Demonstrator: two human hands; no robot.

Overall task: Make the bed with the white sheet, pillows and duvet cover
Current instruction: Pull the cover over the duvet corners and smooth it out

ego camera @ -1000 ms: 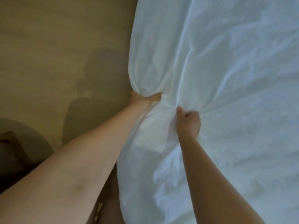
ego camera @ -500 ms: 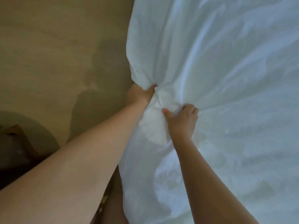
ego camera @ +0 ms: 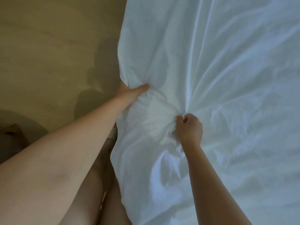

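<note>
A white sheet (ego camera: 219, 78) covers the bed and fills the right two thirds of the head view, creased with folds that run toward my hands. My left hand (ego camera: 129, 92) grips a bunch of the sheet at the bed's left edge, thumb on top and fingers hidden under the cloth. My right hand (ego camera: 189, 128) is curled into a fist around a gathered fold of the same sheet, a little further in on the bed. Between the two hands the cloth is bunched. No pillows or duvet cover are in view.
A pale wooden floor (ego camera: 48, 54) lies to the left of the bed, with my shadow on it. A dark, dim object (ego camera: 11, 137) sits at the left edge. My bare legs (ego camera: 97, 184) stand close against the bed's side.
My right hand has moved right and away from the left one, still gripping cloth. The bunch between the hands has spread wider. My left hand has stayed at the edge.
</note>
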